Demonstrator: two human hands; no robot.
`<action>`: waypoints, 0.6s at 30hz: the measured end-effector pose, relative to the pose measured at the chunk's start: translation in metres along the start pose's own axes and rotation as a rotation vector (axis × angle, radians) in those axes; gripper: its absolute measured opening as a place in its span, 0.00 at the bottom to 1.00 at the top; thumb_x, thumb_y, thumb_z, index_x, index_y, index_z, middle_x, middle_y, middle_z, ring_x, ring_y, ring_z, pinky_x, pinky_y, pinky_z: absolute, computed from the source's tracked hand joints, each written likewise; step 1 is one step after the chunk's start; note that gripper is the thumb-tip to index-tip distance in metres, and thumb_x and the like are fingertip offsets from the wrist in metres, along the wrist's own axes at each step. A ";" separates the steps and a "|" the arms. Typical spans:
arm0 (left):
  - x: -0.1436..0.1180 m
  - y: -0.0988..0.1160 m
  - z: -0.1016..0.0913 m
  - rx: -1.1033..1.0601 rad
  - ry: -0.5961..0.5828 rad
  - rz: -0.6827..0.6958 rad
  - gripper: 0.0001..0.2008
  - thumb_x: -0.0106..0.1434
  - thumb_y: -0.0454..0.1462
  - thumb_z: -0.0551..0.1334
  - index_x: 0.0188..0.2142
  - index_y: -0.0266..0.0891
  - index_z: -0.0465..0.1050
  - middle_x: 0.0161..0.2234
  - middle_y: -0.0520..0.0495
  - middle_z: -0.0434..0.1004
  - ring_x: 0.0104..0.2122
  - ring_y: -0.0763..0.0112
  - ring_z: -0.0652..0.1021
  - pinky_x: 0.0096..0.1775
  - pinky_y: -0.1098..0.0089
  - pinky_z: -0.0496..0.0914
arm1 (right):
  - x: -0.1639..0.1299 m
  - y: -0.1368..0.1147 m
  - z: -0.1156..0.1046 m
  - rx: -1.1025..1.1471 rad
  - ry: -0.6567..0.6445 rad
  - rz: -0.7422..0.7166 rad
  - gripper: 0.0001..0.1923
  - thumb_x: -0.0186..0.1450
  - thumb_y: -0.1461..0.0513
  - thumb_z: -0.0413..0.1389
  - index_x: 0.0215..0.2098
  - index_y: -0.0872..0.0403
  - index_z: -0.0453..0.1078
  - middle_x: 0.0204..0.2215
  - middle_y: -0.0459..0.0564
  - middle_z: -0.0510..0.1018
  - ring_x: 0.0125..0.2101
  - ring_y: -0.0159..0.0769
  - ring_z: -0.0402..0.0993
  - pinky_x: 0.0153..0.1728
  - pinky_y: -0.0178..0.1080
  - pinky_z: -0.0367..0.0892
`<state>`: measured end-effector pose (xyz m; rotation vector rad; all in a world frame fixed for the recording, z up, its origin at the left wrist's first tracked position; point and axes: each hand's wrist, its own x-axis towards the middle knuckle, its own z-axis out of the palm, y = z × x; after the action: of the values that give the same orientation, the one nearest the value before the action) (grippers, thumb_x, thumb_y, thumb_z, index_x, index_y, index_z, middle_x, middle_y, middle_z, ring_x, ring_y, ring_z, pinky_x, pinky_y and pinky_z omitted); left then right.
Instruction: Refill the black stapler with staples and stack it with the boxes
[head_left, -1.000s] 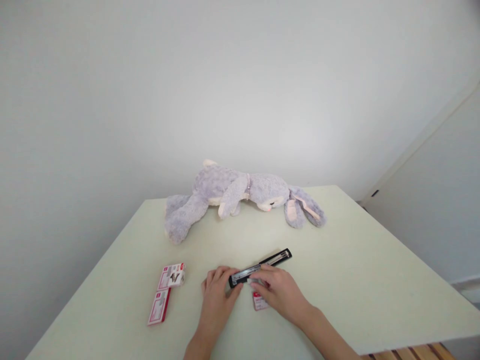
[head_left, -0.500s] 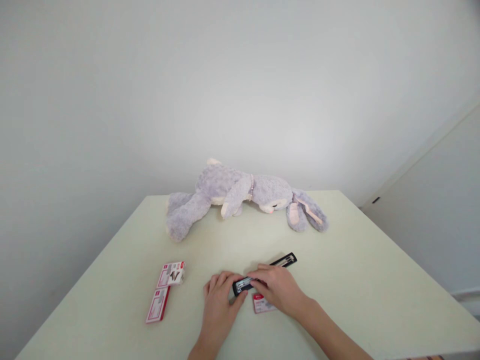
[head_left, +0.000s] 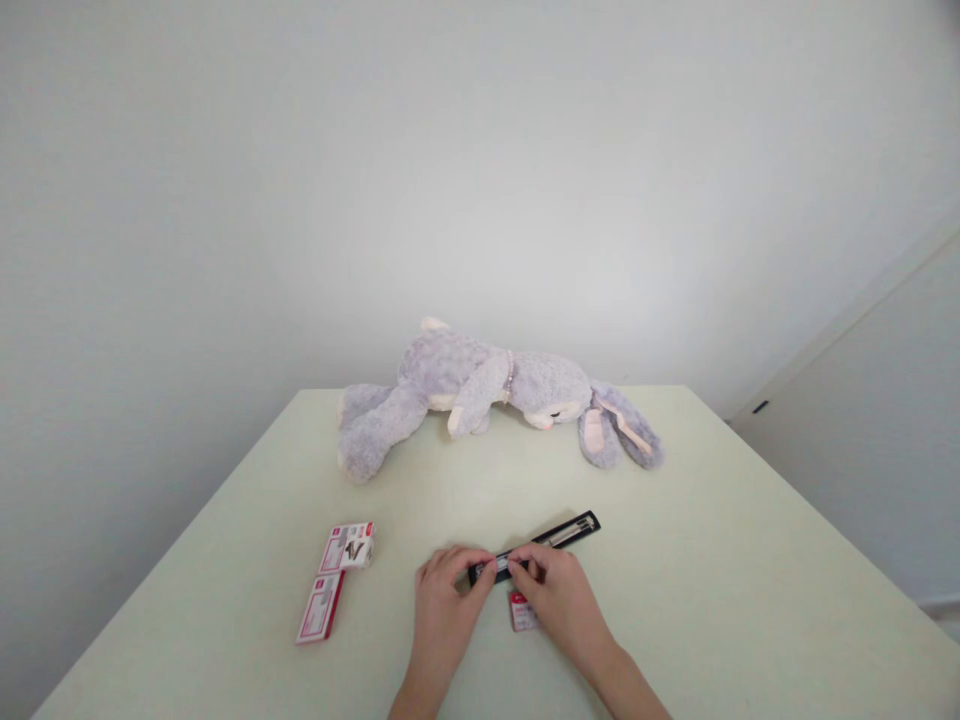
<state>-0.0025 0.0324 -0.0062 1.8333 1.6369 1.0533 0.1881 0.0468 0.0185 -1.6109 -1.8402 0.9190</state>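
Your left hand (head_left: pixel 450 605) and right hand (head_left: pixel 566 600) touch the open stapler (head_left: pixel 566 531), well off the table's (head_left: pixel 720 570) back edge. I can't tell what's pinched.

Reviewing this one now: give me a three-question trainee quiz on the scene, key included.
1. True or false: the lavender-grey plush rabbit lies stretched out on the pale green table.
2. The left hand and right hand come together at: A) the plush rabbit; B) the opened black-and-silver stapler; C) the wall.
3. Which hand partly hides the small red-and-white box nearest the hands?
Key: 1 true; 2 B; 3 the right hand.
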 end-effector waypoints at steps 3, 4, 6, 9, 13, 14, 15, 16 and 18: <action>0.001 -0.001 0.001 -0.013 0.009 -0.006 0.04 0.68 0.42 0.66 0.37 0.50 0.81 0.37 0.54 0.85 0.40 0.63 0.81 0.47 0.62 0.71 | 0.004 0.003 0.007 0.084 0.000 0.034 0.13 0.69 0.57 0.55 0.35 0.51 0.81 0.19 0.41 0.70 0.22 0.32 0.65 0.26 0.33 0.56; 0.000 -0.001 0.001 -0.015 0.010 -0.005 0.04 0.68 0.42 0.66 0.37 0.50 0.81 0.37 0.54 0.85 0.40 0.64 0.81 0.48 0.62 0.71 | 0.004 0.004 0.009 0.107 0.000 0.043 0.13 0.68 0.57 0.55 0.34 0.52 0.81 0.19 0.41 0.69 0.22 0.32 0.64 0.25 0.33 0.55; 0.000 -0.001 0.001 -0.017 0.010 0.001 0.05 0.69 0.42 0.66 0.37 0.50 0.81 0.37 0.54 0.85 0.40 0.63 0.81 0.48 0.61 0.71 | 0.006 0.007 0.013 0.142 0.003 0.060 0.14 0.68 0.56 0.55 0.33 0.53 0.80 0.18 0.40 0.68 0.22 0.31 0.63 0.24 0.33 0.55; -0.002 0.000 0.001 -0.013 0.012 0.008 0.06 0.69 0.43 0.65 0.38 0.50 0.81 0.38 0.53 0.85 0.40 0.63 0.81 0.48 0.59 0.70 | 0.006 0.009 0.016 0.172 0.017 0.086 0.14 0.67 0.56 0.55 0.32 0.54 0.80 0.18 0.41 0.69 0.21 0.31 0.62 0.24 0.33 0.54; -0.005 0.000 0.002 -0.005 0.016 0.016 0.06 0.70 0.45 0.64 0.40 0.51 0.81 0.39 0.52 0.84 0.41 0.61 0.80 0.48 0.57 0.70 | 0.006 0.009 0.019 0.184 0.036 0.117 0.13 0.66 0.56 0.56 0.31 0.55 0.80 0.18 0.42 0.70 0.21 0.31 0.63 0.23 0.33 0.53; -0.006 0.000 0.002 -0.006 0.016 0.023 0.06 0.70 0.45 0.64 0.41 0.52 0.81 0.39 0.52 0.84 0.42 0.61 0.80 0.48 0.56 0.70 | 0.007 0.009 0.019 0.185 0.038 0.122 0.13 0.65 0.56 0.56 0.31 0.55 0.80 0.19 0.42 0.71 0.21 0.31 0.64 0.23 0.33 0.54; -0.006 0.000 0.002 -0.008 0.016 0.032 0.06 0.70 0.45 0.64 0.42 0.52 0.81 0.40 0.52 0.84 0.42 0.60 0.80 0.48 0.57 0.71 | 0.007 0.009 0.019 0.185 0.038 0.126 0.13 0.65 0.56 0.56 0.31 0.54 0.80 0.19 0.42 0.72 0.21 0.32 0.64 0.23 0.33 0.54; -0.007 -0.001 0.002 -0.013 0.017 0.042 0.06 0.70 0.44 0.64 0.42 0.52 0.81 0.41 0.51 0.83 0.43 0.61 0.80 0.48 0.57 0.71 | 0.007 0.009 0.019 0.183 0.039 0.128 0.13 0.65 0.56 0.56 0.31 0.54 0.79 0.19 0.43 0.73 0.21 0.32 0.65 0.23 0.33 0.54; -0.009 0.000 0.002 -0.022 0.020 0.064 0.07 0.71 0.43 0.63 0.44 0.51 0.81 0.42 0.50 0.83 0.44 0.61 0.80 0.48 0.58 0.72 | 0.008 0.009 0.018 0.178 0.040 0.132 0.13 0.65 0.56 0.56 0.30 0.54 0.79 0.19 0.43 0.73 0.22 0.32 0.66 0.24 0.33 0.55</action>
<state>-0.0010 0.0240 -0.0100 1.8782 1.5806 1.1155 0.1785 0.0525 -0.0004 -1.6417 -1.5921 1.0679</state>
